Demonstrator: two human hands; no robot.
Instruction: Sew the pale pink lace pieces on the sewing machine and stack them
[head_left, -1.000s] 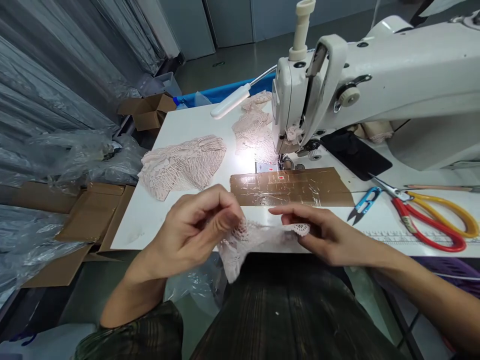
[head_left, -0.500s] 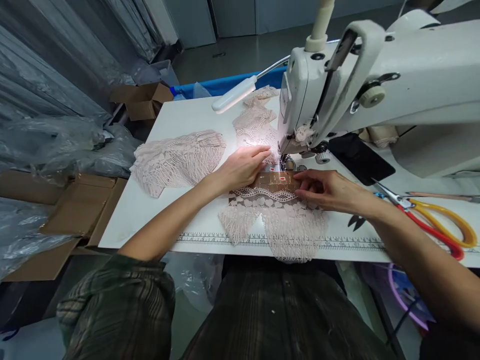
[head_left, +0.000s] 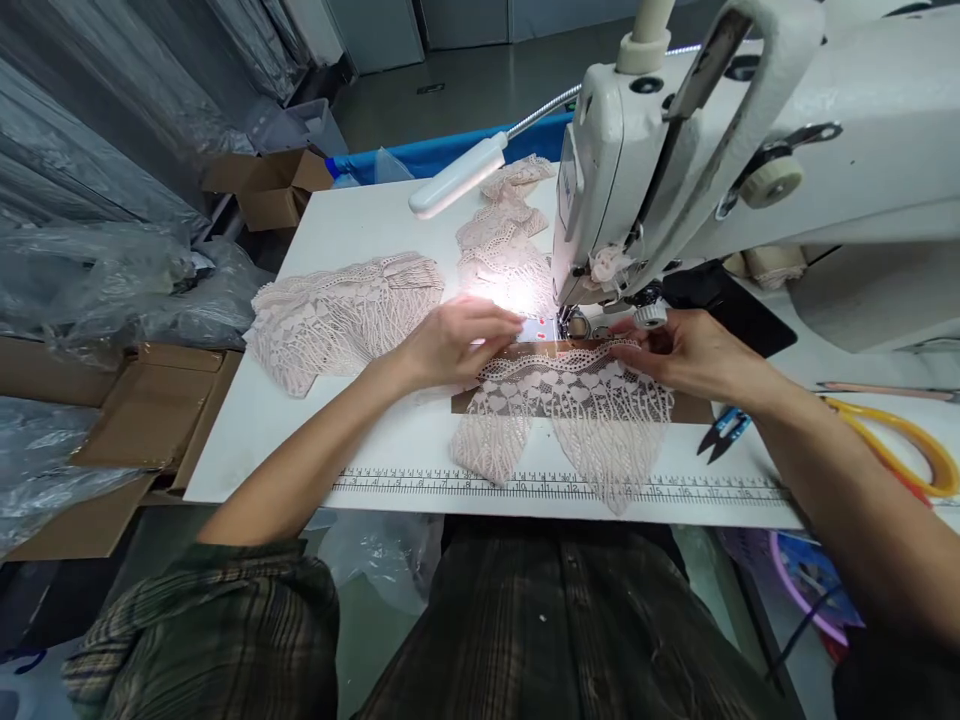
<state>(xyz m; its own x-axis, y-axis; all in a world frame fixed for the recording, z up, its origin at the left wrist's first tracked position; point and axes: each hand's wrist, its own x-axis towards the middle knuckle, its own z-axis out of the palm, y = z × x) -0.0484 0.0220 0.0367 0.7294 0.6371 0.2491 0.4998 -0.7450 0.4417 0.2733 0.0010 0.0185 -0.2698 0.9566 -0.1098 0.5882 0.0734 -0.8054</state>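
A pale pink piece of lace point(head_left: 570, 390) lies in front of the sewing machine's presser foot point(head_left: 568, 322), its scalloped edge beside the needle area and its pointed ends towards me. My left hand point(head_left: 480, 338) pinches the upper left part of the lace, fingers closed, left of the foot. At the right, my right hand point(head_left: 675, 352) grips the lace's upper right edge between thumb and fingers, its fingertips partly hidden. A brown strip point(head_left: 694, 408) shows underneath the lace.
More lace point(head_left: 345, 310) lies to the left, and another lace length point(head_left: 506, 240) trails behind the foot. A lit lamp point(head_left: 459, 178) hangs above. Thread snips point(head_left: 724, 432), orange-handled scissors point(head_left: 900, 440) and a black phone-like slab point(head_left: 731, 305) are at the right. A printed ruler point(head_left: 525, 487) runs along the front edge.
The lace's scalloped edge has moved up towards the presser foot, covering much of the brown strip. My right hand has shifted up and right; my left hand has moved slightly left and down.
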